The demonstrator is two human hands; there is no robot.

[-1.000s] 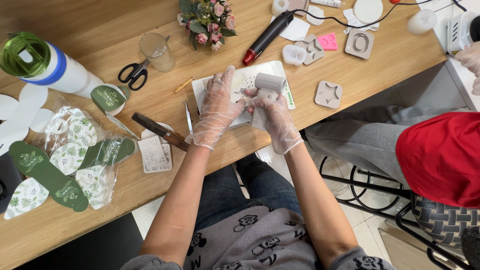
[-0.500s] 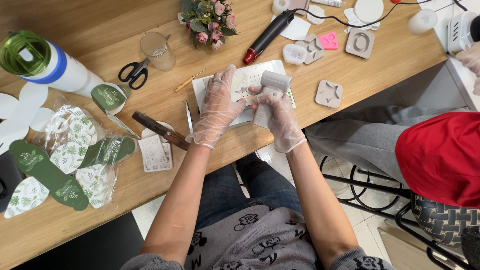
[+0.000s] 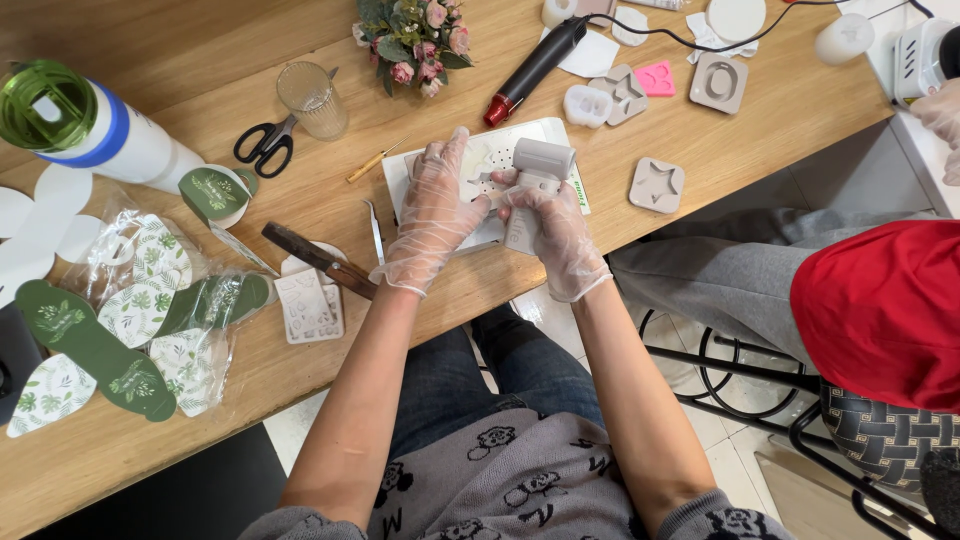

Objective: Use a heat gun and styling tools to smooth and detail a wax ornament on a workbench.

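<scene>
Both my hands wear thin clear gloves. My right hand (image 3: 558, 232) grips a small grey handheld tool (image 3: 536, 172) with a cylindrical head, held over a white square mould tray (image 3: 478, 160) on the wooden table (image 3: 200, 40). My left hand (image 3: 432, 215) lies flat on the left part of that tray, fingers spread, thumb touching the tool's handle. A green-edged mat (image 3: 578, 192) shows beneath the tray.
Tweezers (image 3: 375, 232), a brown-handled knife (image 3: 318, 258) and a small white mould (image 3: 309, 305) lie left. Scissors (image 3: 265, 145), a glass (image 3: 312, 98), a green-lidded bottle (image 3: 85, 135), leaf-printed cards (image 3: 120, 320), flowers (image 3: 415, 40), a black-and-red heat tool (image 3: 535, 68), grey moulds (image 3: 655, 185). A person in red (image 3: 885, 310) sits right.
The grey tool has tilted slightly and shifted a little over the tray; my left hand stays pressed on the tray. Little else moved.
</scene>
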